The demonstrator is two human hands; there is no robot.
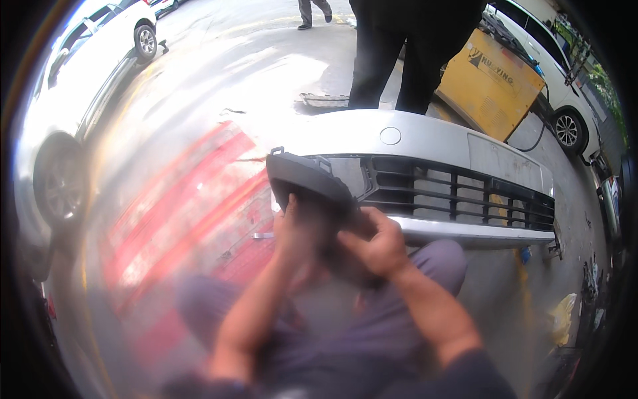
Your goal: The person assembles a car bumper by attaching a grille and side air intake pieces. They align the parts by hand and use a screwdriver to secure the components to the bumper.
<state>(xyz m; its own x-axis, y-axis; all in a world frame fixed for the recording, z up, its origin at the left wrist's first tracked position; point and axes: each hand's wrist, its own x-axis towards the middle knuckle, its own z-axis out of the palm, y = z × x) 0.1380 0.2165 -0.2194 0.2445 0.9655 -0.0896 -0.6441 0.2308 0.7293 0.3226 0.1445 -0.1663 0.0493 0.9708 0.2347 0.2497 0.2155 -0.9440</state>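
Note:
A dark, curved black plastic trim piece (309, 179) with small clips along its top edge is held up between my hands. My left hand (288, 226) grips its left side, thumb up. On its right side, my right hand (379, 245) is closed around the lower part, which is blurred. Just beyond, a silver-white car bumper (432, 141) lies on the floor, its black slatted grille (458, 193) facing me. The trim piece overlaps the bumper's left end in view and hides part of it; I cannot tell whether they touch.
Behind the bumper stands a person in dark trousers (375, 66), beside a yellow machine cabinet (492, 83). White cars (100, 33) are parked at left and right. Red stripes (193, 199) mark the floor at left. A yellowish plastic bag (563, 319) lies at right.

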